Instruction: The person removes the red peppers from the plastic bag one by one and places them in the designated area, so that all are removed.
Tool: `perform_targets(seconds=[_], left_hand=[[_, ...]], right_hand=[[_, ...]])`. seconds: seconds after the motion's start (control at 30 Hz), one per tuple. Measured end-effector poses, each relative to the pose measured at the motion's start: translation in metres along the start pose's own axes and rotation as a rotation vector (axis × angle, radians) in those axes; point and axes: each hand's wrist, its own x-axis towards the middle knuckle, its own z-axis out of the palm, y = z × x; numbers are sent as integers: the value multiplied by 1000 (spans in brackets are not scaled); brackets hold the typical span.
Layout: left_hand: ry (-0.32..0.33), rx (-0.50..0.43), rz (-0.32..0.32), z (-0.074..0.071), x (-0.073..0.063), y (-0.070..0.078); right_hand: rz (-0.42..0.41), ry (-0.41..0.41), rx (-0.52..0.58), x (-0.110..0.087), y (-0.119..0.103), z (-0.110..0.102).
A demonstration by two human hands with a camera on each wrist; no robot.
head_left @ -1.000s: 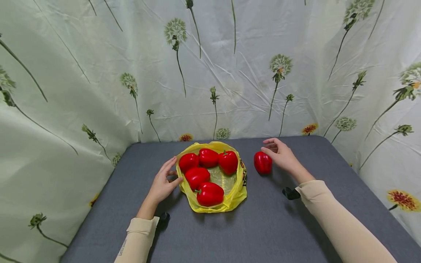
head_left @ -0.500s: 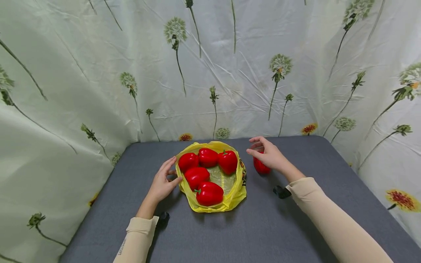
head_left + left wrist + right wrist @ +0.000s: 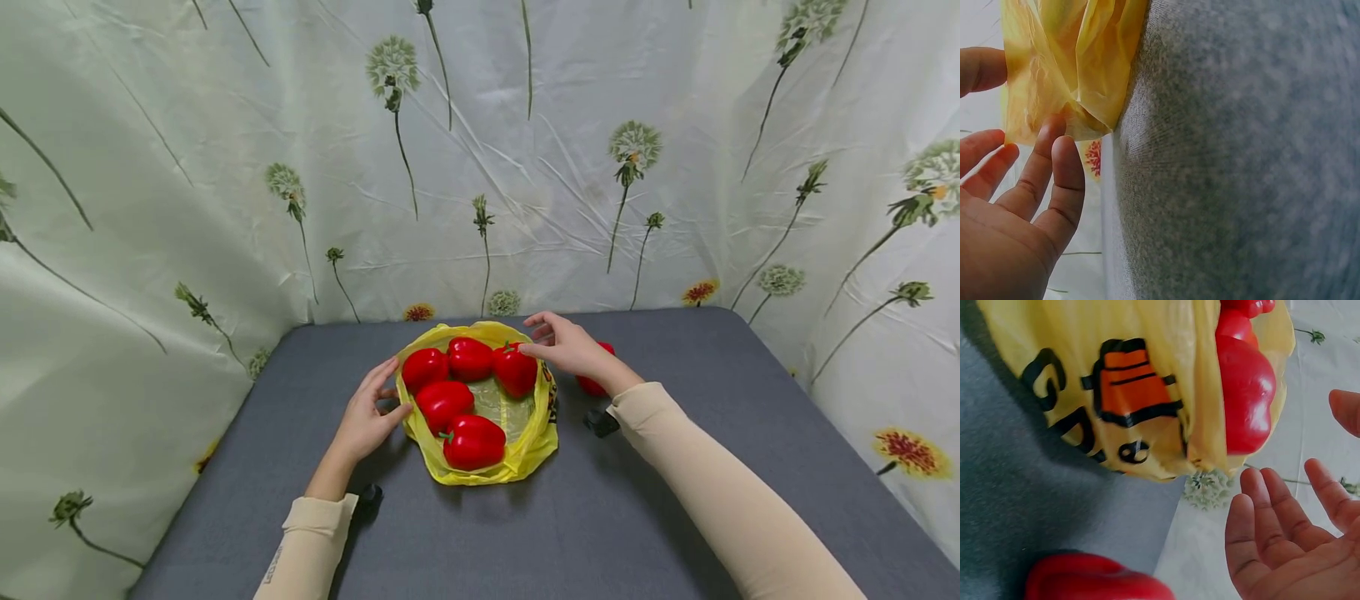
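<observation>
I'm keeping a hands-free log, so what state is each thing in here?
Yellow bag: mouth wide open
Five bagged peppers: whole where visible
Loose pepper: outside the bag, whole where visible
Left hand: fingers relaxed at the bag's left side
Right hand: empty, by the bag's far right rim
Backdrop: hanging, creased

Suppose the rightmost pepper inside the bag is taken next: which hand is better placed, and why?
The right hand, most likely: empty, it hovers by that pepper at the right rim of the yellow bag, while the left hand is at the opposite side.
</observation>
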Motion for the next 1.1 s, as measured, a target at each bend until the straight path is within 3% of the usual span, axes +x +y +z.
perform_targets(seconds=[0.47, 1.1], left_hand=[[5, 21, -9, 0, -2, 3], [-9, 9, -28, -1, -1, 2]], right_hand=[[53, -81, -78, 18, -15, 5], [77, -180, -265, 29, -9, 9]])
